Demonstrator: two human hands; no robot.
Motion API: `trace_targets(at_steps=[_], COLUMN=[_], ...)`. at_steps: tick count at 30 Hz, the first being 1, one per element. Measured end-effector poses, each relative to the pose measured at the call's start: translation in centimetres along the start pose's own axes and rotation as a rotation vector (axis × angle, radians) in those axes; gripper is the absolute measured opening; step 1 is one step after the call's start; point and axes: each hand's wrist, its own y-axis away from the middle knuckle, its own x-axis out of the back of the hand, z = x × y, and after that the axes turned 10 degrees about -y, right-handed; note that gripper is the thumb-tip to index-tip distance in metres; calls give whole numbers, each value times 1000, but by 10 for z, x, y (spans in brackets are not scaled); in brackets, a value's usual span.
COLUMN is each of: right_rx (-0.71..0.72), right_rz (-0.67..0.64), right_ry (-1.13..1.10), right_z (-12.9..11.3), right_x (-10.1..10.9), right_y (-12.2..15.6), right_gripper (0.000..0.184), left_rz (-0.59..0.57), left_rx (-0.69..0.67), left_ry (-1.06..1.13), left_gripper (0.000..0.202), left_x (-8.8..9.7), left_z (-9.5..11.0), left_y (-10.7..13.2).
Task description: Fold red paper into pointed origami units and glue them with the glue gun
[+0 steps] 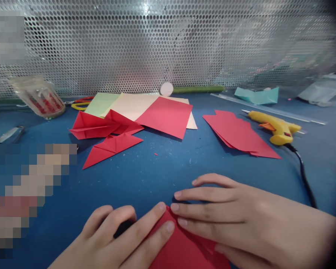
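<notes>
At the bottom of the head view a folded sheet of red paper (182, 248) lies under both hands, with a corner pointing away from me. My left hand (114, 239) presses two outstretched digits on its left side, while the other fingers bend over a dark spot I cannot make out. My right hand (240, 213) lies flat with its fingers extended, their tips by the paper's top corner and right edge. Farther off are folded red pieces (93, 125), one folded red piece (113, 146) nearer me, and a flat red sheet (168, 117).
Cream sheets (128, 104) and a green sheet (96, 104) lie at the back. Right are stacked red papers (235, 130) and a yellow glue gun (274, 125) with a black cord. A jar (42, 99) stands left, near a blurred-out area. Perforated metal (128, 48) closes the back.
</notes>
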Motion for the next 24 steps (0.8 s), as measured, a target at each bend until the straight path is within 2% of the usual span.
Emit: trace_targets(at_steps=[4,7,13,18,21,24], right_rx=[37,33,68,22,7,-29], right_rz=[-24,-31,-109,-127,-67,53], right_ry=[149,211,140,70,57,62], right_z=[-2,-2,2,2,0,-2], right_x=[-13,-15,-2,1,-1,-4], right_y=[8,10,6,3,8,16], right_gripper=[41,47,38,39,40,38], left_rz=[-4,-1,2,-1,-2,-5], left_rx=[8,7,8,7,13,19], left_ry=[-1,-3,5,10,19,36], left_gripper=[55,53,54,56,55,53], left_x=[0,-1,-1,1,1,0], left_z=[0,0,0,-1,0,1], left_y=[0,0,2,2,2,2])
